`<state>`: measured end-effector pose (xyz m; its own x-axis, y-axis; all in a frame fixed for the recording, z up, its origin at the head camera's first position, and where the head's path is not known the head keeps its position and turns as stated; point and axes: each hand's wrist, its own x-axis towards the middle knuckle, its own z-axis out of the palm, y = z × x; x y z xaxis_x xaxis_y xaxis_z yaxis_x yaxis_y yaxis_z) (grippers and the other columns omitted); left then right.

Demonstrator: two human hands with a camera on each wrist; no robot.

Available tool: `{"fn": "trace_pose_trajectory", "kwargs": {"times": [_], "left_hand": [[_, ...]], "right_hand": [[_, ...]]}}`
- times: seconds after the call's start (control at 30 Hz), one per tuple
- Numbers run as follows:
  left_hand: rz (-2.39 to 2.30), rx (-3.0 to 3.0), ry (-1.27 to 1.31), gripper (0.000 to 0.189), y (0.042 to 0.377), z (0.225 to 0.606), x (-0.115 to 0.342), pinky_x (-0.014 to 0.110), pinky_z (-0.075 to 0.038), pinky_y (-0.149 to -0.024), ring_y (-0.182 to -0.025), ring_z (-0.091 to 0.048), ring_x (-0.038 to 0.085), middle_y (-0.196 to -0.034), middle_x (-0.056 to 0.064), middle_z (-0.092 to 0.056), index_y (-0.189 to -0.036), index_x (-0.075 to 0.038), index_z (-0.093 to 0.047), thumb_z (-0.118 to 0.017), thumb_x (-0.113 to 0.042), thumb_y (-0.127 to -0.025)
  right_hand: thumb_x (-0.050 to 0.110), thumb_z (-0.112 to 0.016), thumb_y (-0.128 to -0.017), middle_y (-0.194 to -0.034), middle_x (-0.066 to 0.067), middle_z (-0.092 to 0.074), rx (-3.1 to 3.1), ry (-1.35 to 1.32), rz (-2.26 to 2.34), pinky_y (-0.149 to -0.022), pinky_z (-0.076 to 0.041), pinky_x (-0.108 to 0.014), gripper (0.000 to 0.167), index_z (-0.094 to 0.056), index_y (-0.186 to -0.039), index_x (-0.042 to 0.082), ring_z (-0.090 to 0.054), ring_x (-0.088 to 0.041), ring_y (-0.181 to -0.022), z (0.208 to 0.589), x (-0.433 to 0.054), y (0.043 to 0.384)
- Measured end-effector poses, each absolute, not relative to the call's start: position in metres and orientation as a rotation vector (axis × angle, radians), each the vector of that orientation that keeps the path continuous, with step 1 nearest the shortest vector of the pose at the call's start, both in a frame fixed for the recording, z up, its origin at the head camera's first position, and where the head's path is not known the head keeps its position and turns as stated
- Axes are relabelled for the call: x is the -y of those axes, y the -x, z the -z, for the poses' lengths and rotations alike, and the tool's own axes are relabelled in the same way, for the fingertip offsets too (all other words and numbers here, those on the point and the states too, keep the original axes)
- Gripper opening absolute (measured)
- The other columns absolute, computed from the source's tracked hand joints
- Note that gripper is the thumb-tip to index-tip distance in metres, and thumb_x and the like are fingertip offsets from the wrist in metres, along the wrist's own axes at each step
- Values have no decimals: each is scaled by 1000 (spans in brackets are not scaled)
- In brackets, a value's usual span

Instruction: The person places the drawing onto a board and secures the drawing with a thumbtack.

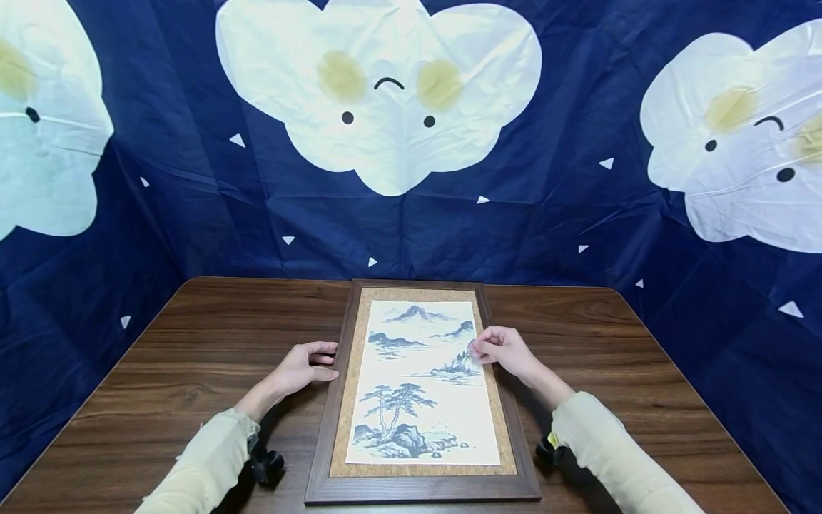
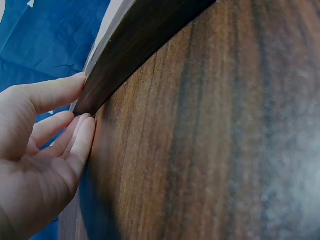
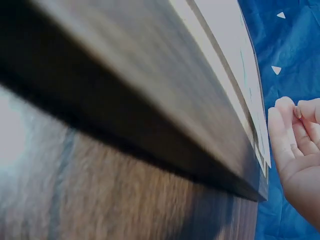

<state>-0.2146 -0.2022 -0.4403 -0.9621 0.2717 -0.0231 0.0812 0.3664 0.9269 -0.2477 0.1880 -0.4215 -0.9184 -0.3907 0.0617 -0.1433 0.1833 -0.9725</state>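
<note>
- Left hand (image 1: pixel 300 368): fingers extended, touching left side of frame (image 1: pixel 420 490).
- Right hand (image 1: pixel 507 351): fingertips bunched at print (image 1: pixel 398 364)'s right edge; cannot tell if holding.
- Probably securing print over cork (image 1: pixel 417 294); next needs steady frame.

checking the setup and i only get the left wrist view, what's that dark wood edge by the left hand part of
Observer: A picture frame that lies on the table.
Operator: ok what's inside it
Observer: A white picture of trees and mountains, on a cork board.
Operator: anyone working the other side
Observer: Yes, the right hand is at the picture's right edge, fingertips together; I can't tell whether they hold anything small.
</note>
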Motion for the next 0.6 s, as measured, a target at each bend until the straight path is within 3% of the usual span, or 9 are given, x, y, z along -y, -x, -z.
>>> {"fn": "trace_pose_trajectory", "kwargs": {"times": [0.27,0.5,0.6], "left_hand": [[-1658,-2440,-324,57,214,440,202,19,-46,-73,-105,-51,36,-122,29,-49,-124,16,-43,-69,-1,-75],[-1645,-2454,-314,57,216,443,204,19,-46,-75,-106,-51,35,-124,28,-49,-124,14,-44,-69,-2,-75],[-1641,-2459,-316,57,216,444,203,19,-46,-75,-105,-51,35,-124,28,-49,-124,14,-45,-69,-2,-75]], "right_hand": [[4,-51,-91,-80,-11,-61,-2190,383,1871,-65,-53,-26,27,-47,-102,-21,-60,-10,-69,421,-179,251],[5,-54,-90,-72,-4,-60,-2143,277,1961,-59,-52,-22,8,-53,-88,-3,-57,-8,-62,421,-173,255],[4,-56,-89,-73,-4,-60,-2159,241,1973,-60,-52,-22,8,-54,-89,-3,-57,-9,-64,421,-171,257]]}}
